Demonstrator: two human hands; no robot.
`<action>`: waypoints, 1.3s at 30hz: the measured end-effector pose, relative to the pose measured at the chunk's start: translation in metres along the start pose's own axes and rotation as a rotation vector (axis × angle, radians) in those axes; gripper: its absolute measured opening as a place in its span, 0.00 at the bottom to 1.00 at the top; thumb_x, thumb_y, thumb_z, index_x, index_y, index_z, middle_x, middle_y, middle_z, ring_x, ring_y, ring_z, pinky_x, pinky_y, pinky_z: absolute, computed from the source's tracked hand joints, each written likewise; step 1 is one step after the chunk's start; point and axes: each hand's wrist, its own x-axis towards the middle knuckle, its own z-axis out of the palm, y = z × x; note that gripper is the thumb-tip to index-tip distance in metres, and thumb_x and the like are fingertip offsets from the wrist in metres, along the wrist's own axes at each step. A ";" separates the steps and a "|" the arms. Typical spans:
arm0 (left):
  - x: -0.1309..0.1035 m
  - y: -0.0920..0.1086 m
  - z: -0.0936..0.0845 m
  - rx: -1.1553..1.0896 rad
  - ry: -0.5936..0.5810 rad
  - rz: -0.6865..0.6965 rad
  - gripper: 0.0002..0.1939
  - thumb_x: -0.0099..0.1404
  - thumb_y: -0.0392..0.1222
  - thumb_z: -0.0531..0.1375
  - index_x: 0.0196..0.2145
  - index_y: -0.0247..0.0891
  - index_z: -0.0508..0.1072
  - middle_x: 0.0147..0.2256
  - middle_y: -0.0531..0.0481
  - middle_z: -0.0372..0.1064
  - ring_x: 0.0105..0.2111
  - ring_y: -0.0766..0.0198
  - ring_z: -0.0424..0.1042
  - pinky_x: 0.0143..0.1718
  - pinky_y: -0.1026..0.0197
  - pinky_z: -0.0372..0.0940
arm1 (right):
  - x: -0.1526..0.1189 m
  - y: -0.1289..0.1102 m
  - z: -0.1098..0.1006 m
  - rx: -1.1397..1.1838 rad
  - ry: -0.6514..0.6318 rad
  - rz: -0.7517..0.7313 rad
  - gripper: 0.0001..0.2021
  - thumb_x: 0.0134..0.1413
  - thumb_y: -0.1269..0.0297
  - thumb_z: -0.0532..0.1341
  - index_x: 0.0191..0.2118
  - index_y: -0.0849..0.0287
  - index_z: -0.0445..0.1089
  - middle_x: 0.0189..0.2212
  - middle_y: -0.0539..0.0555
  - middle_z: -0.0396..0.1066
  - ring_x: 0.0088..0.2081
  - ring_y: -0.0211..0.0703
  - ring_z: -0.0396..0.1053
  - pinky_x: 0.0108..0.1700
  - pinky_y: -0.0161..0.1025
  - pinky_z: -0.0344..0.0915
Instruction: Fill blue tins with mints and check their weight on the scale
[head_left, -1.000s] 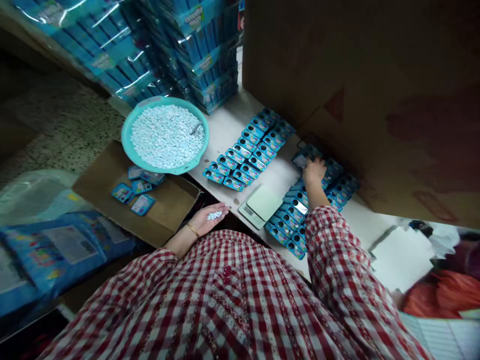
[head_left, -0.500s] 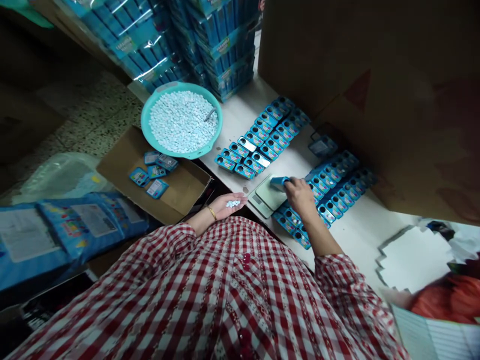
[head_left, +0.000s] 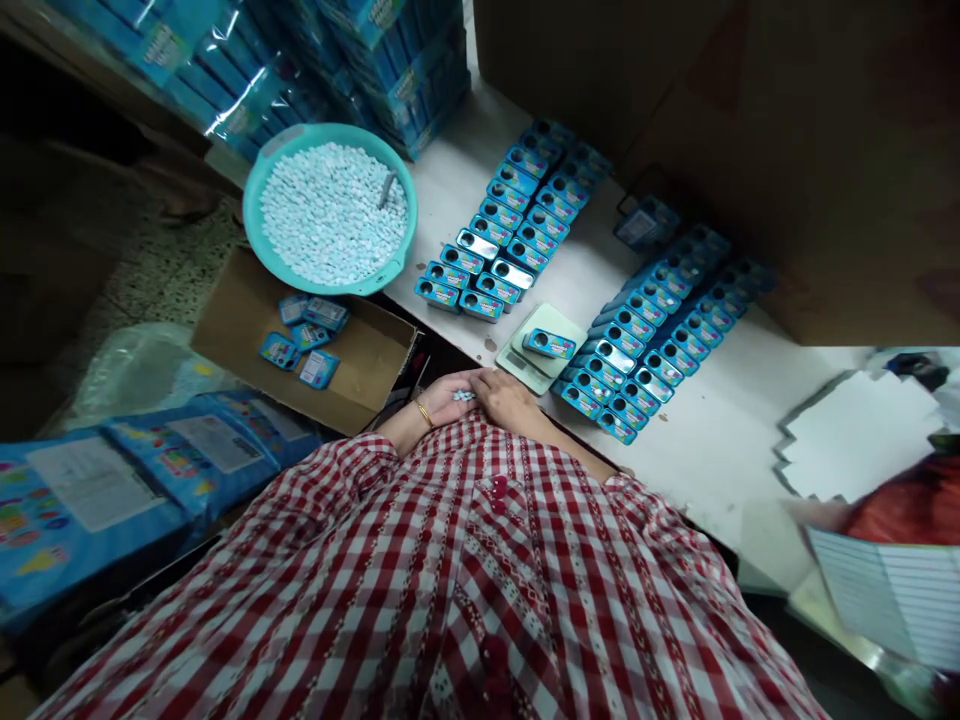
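Observation:
Several small white candies (head_left: 463, 396) lie in the cupped palm of my left hand (head_left: 447, 398), held low in front of my shirt by the table edge. My right hand (head_left: 504, 396) meets it there, its bent fingers over the left fingertips and beside the candies; what they pinch, if anything, is hidden. Just beyond sits a small pale scale (head_left: 561, 318), with one blue tin (head_left: 550, 344) resting on it, its round opening showing. Rows of similar tins (head_left: 631, 322) stand right of the scale, and more rows (head_left: 501, 216) stand farther back.
A turquoise bowl (head_left: 251, 215) full of white candies, with a scoop in it, stands at the table's left. Below it, an open cardboard box (head_left: 360, 375) holds several tins. Wrapped blue stacks (head_left: 405, 85) rise behind; a big carton (head_left: 720, 170) walls the right.
My right hand has let go of the blue tin, which now lies on the scale, and has come back to my left hand. The view has shifted slightly.

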 end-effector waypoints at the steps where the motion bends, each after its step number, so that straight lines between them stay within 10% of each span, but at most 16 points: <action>1: -0.002 -0.002 -0.002 0.008 -0.005 -0.006 0.19 0.50 0.22 0.52 0.38 0.28 0.75 0.34 0.43 0.75 0.34 0.65 0.73 0.39 0.64 0.65 | 0.002 -0.003 0.003 0.020 -0.024 -0.007 0.14 0.60 0.74 0.49 0.48 0.66 0.66 0.42 0.61 0.67 0.45 0.45 0.63 0.46 0.40 0.61; 24: -0.007 -0.004 -0.003 0.033 0.058 -0.059 0.14 0.52 0.21 0.53 0.32 0.29 0.75 0.29 0.45 0.74 0.30 0.65 0.74 0.43 0.60 0.66 | 0.000 0.002 0.001 0.144 -0.032 0.034 0.12 0.60 0.68 0.52 0.47 0.63 0.66 0.41 0.58 0.67 0.44 0.44 0.64 0.43 0.38 0.63; 30: -0.009 0.008 0.006 -0.082 0.183 -0.032 0.11 0.60 0.26 0.52 0.34 0.27 0.74 0.34 0.39 0.75 0.36 0.62 0.75 0.45 0.60 0.67 | -0.038 0.070 -0.016 0.050 0.435 0.398 0.18 0.58 0.63 0.53 0.53 0.64 0.62 0.51 0.64 0.64 0.52 0.51 0.59 0.53 0.48 0.57; 36: 0.003 0.021 0.013 -0.218 0.242 0.056 0.13 0.65 0.34 0.51 0.32 0.26 0.74 0.31 0.40 0.74 0.36 0.63 0.74 0.43 0.62 0.68 | -0.043 0.130 -0.007 0.097 0.236 0.575 0.21 0.46 0.70 0.58 0.50 0.65 0.64 0.43 0.62 0.70 0.45 0.53 0.66 0.47 0.47 0.62; 39: 0.011 0.025 0.019 -0.260 0.222 0.102 0.12 0.65 0.33 0.51 0.31 0.27 0.74 0.29 0.41 0.74 0.35 0.64 0.74 0.43 0.62 0.68 | -0.038 0.126 -0.005 0.213 0.338 0.551 0.17 0.47 0.67 0.57 0.46 0.63 0.65 0.39 0.59 0.71 0.41 0.49 0.68 0.44 0.43 0.64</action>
